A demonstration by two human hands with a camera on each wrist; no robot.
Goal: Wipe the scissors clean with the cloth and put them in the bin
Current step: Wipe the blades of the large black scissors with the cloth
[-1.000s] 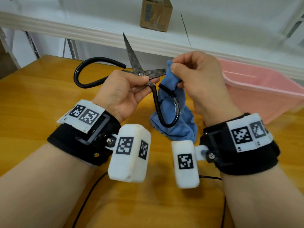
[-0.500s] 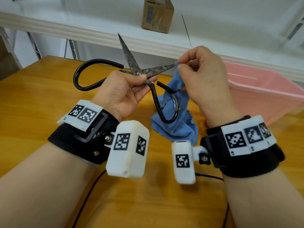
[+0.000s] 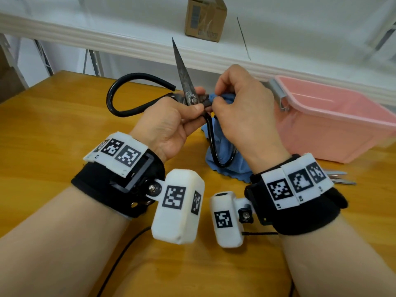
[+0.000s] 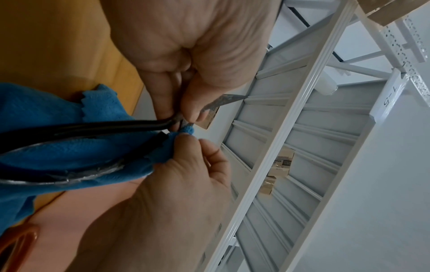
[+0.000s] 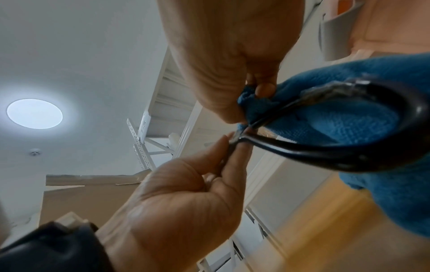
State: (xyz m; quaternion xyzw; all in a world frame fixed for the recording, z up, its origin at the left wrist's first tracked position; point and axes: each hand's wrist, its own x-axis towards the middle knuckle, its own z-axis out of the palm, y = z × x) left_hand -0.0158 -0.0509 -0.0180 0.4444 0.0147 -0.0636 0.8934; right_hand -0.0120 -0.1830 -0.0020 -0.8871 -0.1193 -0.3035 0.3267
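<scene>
Large scissors (image 3: pixel 184 76) with black loop handles and dull dark blades are held open above the wooden table, one blade pointing up. My left hand (image 3: pixel 194 105) pinches them at the pivot. My right hand (image 3: pixel 216 99) pinches a blue cloth (image 3: pixel 240 170) around the other blade, right by the pivot, and that blade is hidden. The rest of the cloth hangs down behind one handle loop (image 3: pixel 214 146). In the left wrist view the left fingers (image 4: pixel 167 99) grip the handle (image 4: pixel 81 127) beside the cloth (image 4: pixel 46 110). The right wrist view shows the right thumb (image 5: pixel 265 90) on the cloth (image 5: pixel 349 125). The pink bin (image 3: pixel 321 136) stands to the right.
A white shelf runs behind the table (image 3: pixel 53 125) with a cardboard box (image 3: pixel 205 18) on it. Metal blades of another tool (image 3: pixel 339 177) lie on the table just right of my right wrist. A black cable (image 3: pixel 120 260) trails over the near edge.
My right hand slid the cloth back from the blade's tip to the pivot. The scissors turned in my left hand, so the free blade stands more upright.
</scene>
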